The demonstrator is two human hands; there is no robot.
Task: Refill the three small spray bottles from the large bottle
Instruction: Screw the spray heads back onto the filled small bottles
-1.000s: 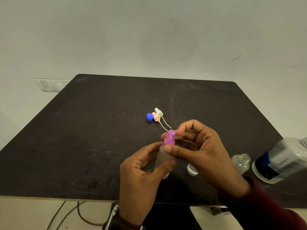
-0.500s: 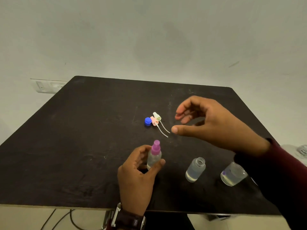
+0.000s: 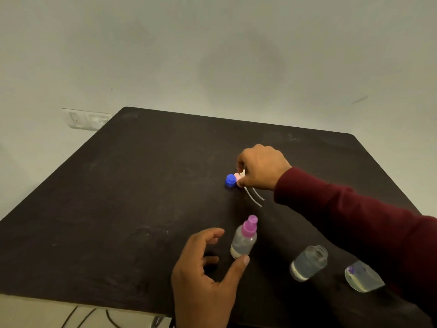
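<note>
Near the middle of the dark table [image 3: 118, 209], our right hand [image 3: 262, 169] is reaching down over the loose spray tops, its fingers curled and its thumb and forefinger closing on the pink spray top [image 3: 238, 178]; the hand hides much of the grip, so we think it is pinching that piece, though a paler top just behind it may be caught too. Two thin white dip tubes [image 3: 255, 197] stick out from under the hand and lie on the table. Just left of the fingertips, touching the pink top or very nearly, sits a blue cap [image 3: 230, 180]. Closer to us, our left hand [image 3: 205, 275] is open and relaxed, fingers loosely bent and holding nothing, with the thumb tip at the base of the small bottle with the purple sprayer [image 3: 244, 240]. That bottle stands upright on the table, capped and partly filled with clear liquid. To its right stands a second small bottle [image 3: 308, 262], top off and mouth open, with liquid inside. Farther right, partly hidden by our dark red sleeve [image 3: 354, 221], is a third small bottle [image 3: 361, 276], also holding liquid. On the wall beyond the table's far left corner is a white switch plate [image 3: 86, 119].
</note>
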